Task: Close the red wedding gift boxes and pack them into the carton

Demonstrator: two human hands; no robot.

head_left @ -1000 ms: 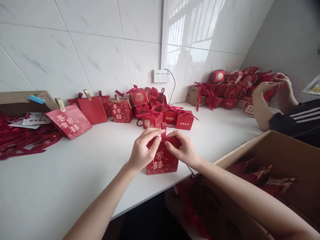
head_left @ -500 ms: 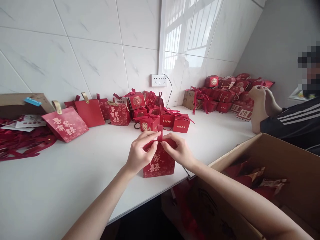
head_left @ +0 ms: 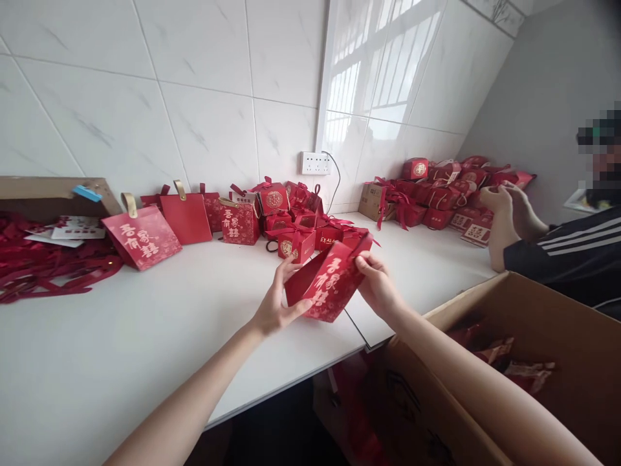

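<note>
A red gift box (head_left: 334,285) with pale lettering is tilted to the right just over the white table (head_left: 169,336). My left hand (head_left: 279,304) grips its lower left side, thumb across the front and fingers behind. At the upper right of the box, my right hand (head_left: 376,275) pinches its top edge near a dark red ribbon loop. The side of the box facing left looks open and dark inside. Behind it stands a cluster of small red boxes (head_left: 274,197) with ribbons.
Several red bags (head_left: 140,238) stand at the left beside a carton of ribbons (head_left: 53,275). A large cardboard box (head_left: 557,304) holding red packets is at the right. Beyond it, a person's hands (head_left: 504,200) are raised near a pile of red boxes (head_left: 439,188).
The red gift box, upright on the table before, is now tilted rightward and raised. My left hand has moved from its top to its side; my right hand has shifted right. The view has shifted slightly.
</note>
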